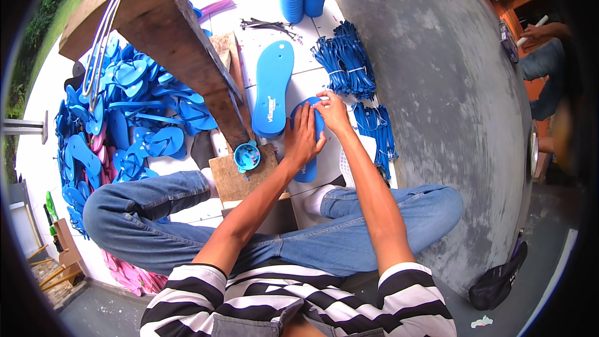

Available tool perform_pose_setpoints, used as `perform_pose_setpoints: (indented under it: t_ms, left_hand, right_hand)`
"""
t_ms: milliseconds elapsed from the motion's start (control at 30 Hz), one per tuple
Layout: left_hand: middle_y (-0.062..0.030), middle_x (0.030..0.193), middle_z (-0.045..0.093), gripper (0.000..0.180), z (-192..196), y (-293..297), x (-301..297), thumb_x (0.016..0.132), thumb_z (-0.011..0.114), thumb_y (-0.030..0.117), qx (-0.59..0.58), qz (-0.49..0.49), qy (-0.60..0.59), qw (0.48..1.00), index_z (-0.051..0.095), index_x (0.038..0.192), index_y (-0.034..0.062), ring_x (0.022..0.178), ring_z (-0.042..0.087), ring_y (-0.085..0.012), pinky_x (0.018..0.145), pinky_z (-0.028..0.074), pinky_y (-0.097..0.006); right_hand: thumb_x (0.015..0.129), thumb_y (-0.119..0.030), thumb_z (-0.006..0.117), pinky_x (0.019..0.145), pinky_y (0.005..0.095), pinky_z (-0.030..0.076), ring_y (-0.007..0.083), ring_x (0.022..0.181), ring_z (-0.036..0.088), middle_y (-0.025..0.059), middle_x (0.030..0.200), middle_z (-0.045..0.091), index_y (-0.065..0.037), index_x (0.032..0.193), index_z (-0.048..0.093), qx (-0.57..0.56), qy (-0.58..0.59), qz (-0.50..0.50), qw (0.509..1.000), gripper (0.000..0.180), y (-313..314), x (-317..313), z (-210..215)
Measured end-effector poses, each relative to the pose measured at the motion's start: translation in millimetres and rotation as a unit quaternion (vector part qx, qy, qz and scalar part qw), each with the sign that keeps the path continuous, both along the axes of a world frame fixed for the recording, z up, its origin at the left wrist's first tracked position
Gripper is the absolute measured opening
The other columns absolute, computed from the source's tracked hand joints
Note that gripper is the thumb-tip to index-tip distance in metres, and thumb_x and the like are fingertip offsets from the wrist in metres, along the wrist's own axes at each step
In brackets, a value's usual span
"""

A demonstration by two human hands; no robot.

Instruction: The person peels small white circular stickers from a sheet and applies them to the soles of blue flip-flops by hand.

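Touching a blue sole (306,171), left hand (302,134) flat across it, right hand (332,114) at far end, grip unclear

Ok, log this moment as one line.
left hand: on blue flip-flop sole; right hand: at its far end; nearby: stacked blue soles, blue strap bundles

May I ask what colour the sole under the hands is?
The sole is blue, seen in the head view.

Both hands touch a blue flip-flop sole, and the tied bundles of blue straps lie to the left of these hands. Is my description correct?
Not quite: the head view shows the tied bundles of blue straps to the right of the left hand and right hand, which do touch a blue flip-flop sole.
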State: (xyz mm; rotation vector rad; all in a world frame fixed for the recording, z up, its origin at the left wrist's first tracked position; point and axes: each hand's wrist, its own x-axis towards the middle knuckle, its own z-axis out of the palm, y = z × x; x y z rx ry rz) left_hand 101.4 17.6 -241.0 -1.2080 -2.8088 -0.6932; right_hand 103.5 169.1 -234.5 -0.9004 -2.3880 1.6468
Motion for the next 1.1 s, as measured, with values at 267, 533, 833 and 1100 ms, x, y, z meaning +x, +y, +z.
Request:
perform_pose_setpoints:
  t_ms: [267,533,833,1100]
  left_hand:
    - [-0.0167,0.154,0.033,0.081,-5.4,0.9,-1.9,0.080,0.060,0.040,0.001,0.007,0.022,1.000,0.038,0.145,-0.0032,0.139,0.033,-0.0316,0.107,0.030,-0.054]
    - [-0.0160,0.153,0.033,0.080,-5.9,4.5,-1.2,0.080,0.059,0.040,-0.008,0.007,0.020,1.000,0.038,0.146,-0.0006,0.139,0.032,-0.0318,0.104,0.031,-0.057]
    - [-0.0128,0.151,0.033,0.087,-7.8,10.5,-3.5,0.079,0.061,0.052,-0.084,0.020,0.032,0.996,0.037,0.150,0.0079,0.137,0.032,-0.0311,0.105,0.032,-0.058]
    - [-0.0307,0.147,0.028,0.090,3.2,18.2,-7.6,0.076,0.073,0.042,-0.062,0.024,-0.055,0.996,0.034,0.152,0.0135,0.130,0.034,-0.0508,0.105,0.035,-0.062]
  right_hand:
    - [0.087,-0.015,0.067,0.075,0.0391,0.054,0.0255,0.084,0.071,0.0104,0.096,0.074,-0.010,0.112,0.064,0.043,-0.052,-0.011,0.998,0.026,-4.5,-2.2,3.4]
    - [0.087,-0.017,0.067,0.078,0.0395,0.053,0.0278,0.086,0.071,0.0103,0.095,0.074,-0.013,0.109,0.064,0.046,-0.051,-0.045,0.997,0.023,-6.4,-1.8,-0.5]
    - [0.089,-0.018,0.062,0.083,0.0450,0.052,0.0354,0.098,0.067,0.0138,0.105,0.069,-0.012,0.119,0.059,0.185,-0.058,-0.030,0.981,0.030,-17.3,-1.0,24.0]
    - [0.087,-0.017,0.062,0.087,0.0442,0.049,0.0345,0.102,0.061,0.0154,0.108,0.059,-0.008,0.118,0.058,0.221,0.012,-0.101,0.970,0.032,3.3,15.3,19.1]
